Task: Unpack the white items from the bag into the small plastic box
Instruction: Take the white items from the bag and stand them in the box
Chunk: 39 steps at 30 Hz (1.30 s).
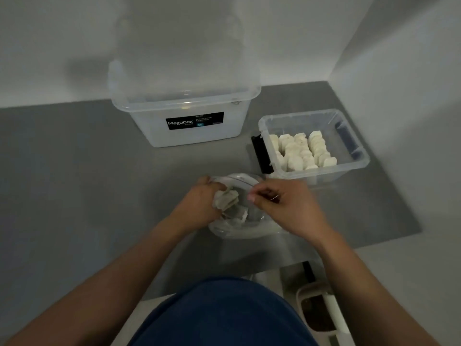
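Gripping clear crinkly bag (pixel 240 229), flat seemingly papery sachets (pixel 228 199): hands (pixel 199 202).

Two boxes (pixel 149 128) (pixel 321 172) — one bag (pixel 239 229)

bag (pixel 237 231) on mat (pixel 74 171). large box (pixel 184 108) behind bag; small box (pixel 354 156) behind-right of bag, white items (pixel 301 151) in it and in bag.

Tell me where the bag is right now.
In the head view the bag lies at centre on the grey mat, just near-left of the small box, with the left hand gripping white items in it and the right hand pinching its rim.
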{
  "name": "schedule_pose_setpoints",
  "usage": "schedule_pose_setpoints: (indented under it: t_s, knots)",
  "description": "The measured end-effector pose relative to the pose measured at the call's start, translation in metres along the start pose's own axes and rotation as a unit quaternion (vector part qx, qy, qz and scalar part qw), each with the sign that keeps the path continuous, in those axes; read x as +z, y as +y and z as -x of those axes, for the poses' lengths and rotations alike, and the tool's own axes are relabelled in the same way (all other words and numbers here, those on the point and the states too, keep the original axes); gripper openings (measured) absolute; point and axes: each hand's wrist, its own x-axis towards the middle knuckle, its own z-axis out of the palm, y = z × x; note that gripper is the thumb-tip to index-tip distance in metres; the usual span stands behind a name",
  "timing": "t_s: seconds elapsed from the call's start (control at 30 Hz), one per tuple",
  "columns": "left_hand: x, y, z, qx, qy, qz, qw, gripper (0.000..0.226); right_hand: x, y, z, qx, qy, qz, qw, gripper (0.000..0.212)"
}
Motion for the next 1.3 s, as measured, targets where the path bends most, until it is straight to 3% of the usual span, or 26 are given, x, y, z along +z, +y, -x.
schedule_pose_setpoints:
  t_s: [0.17, 0.33, 0.5, 0.77, 0.9, 1.07, 1.3]
  knots:
    - [0.007, -0.014, 0.001, -0.006, -0.015, -0.003, 1.0, 0.045, 0.063, 0.042, -0.007, 0.034, -0.047, 0.217, 0.974, 0.018]
    - [0.008, -0.021, 0.003, 0.015, -0.022, -0.039, 0.999, 0.034, 0.069, 0.05, -0.007, -0.005, -0.114, 0.251, 0.961, 0.024]
    - [0.012, -0.027, 0.003, 0.029, -0.037, -0.045, 0.998, 0.041, 0.071, 0.044, -0.008, -0.022, -0.111, 0.308, 0.945, 0.026]
    - [0.008, -0.029, 0.003, 0.025, -0.016, -0.024, 0.999, 0.055, 0.06, 0.036, 0.001, -0.014, -0.022, 0.263, 0.964, 0.03]
    - [0.002, -0.023, 0.004, 0.023, -0.017, -0.002, 1.0, 0.057, 0.044, 0.026, -0.001, 0.014, 0.025, 0.194, 0.98, 0.018]
    - [-0.002, -0.018, 0.004, 0.014, -0.011, 0.04, 0.999, 0.05, 0.036, 0.014, -0.001, -0.016, 0.041, 0.171, 0.984, 0.019]
    - [-0.001, -0.015, -0.001, 0.016, 0.0, 0.042, 0.999, 0.017, 0.033, -0.004, -0.006, -0.057, 0.03, 0.207, 0.976, 0.021]
